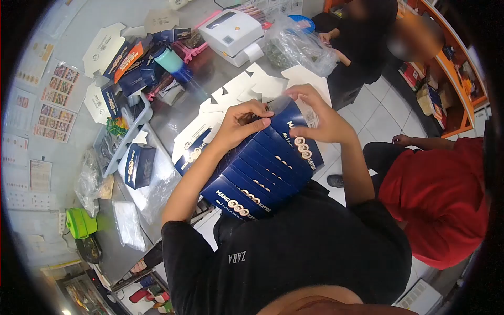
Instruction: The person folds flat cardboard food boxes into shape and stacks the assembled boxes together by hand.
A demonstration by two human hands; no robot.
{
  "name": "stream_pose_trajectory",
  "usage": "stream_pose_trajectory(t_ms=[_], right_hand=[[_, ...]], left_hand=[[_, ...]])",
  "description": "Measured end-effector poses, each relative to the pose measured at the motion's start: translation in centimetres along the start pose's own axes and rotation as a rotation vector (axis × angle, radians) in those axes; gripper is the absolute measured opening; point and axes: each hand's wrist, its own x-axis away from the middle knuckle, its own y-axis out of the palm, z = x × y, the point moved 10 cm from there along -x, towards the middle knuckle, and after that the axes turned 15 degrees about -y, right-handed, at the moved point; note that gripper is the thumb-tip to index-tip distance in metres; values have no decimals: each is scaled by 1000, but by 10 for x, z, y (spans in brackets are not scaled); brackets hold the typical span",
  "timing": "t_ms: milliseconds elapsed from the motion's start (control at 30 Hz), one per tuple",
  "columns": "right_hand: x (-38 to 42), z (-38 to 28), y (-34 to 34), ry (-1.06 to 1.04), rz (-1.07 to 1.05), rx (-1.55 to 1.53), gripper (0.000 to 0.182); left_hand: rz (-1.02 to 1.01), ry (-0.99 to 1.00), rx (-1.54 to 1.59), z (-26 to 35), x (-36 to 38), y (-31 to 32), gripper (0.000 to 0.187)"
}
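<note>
A fanned row of dark blue printed cartons lies across the table's edge and in front of my body, their white flaps pointing away from me. My left hand is at the row's upper part, thumb and fingers curled towards each other near a small greyish piece I cannot make out. My right hand is bent around the upper end of the rightmost carton, fingers at its top edge and thumb over its printed face. Another blue carton with white flaps lies beside my left forearm.
A white label printer, a blue-teal bottle and a plastic bag stand at the back. More cartons are piled at the left. A folded box lies nearer. A person in red is to my right, another in black beyond.
</note>
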Motion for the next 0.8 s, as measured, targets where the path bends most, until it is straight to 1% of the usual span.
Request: stream_pose_trajectory(t_ms=[33,67,133,167,267,367,467,567,667,767,800], right_hand=[[-5,-1,1,-19,-28,85,52],[-13,-18,-2,-147,12,269,30],[-16,-4,11,-63,-5,-72,28],[-16,3,18,-17,-14,-244,26],[-25,2,18,-79,-94,-303,25],[-28,6,24,-34,-183,-342,27],[-35,1,27,-90,-292,-213,27],[-38,3,46,-9,-374,-370,22],[-40,-3,45,-94,-437,-361,28],[-39,9,33,-205,-264,-749,38],[-39,23,25,-149,-142,-675,40]], left_hand=[[-9,-4,-7,-1,1,0,13],[-13,-27,17,-3,3,0,12],[-18,-70,64,-5,5,-1,12],[-23,-61,71,-1,6,0,13],[-28,-52,90,5,10,2,17],[-27,-57,104,-3,9,-3,22],[-43,-38,136,-4,8,-5,26],[-31,-58,207,-7,7,-3,28],[-43,-98,212,-7,8,-2,28],[-52,-93,140,-7,9,-1,24],[-59,-88,122,-8,11,-3,23]])
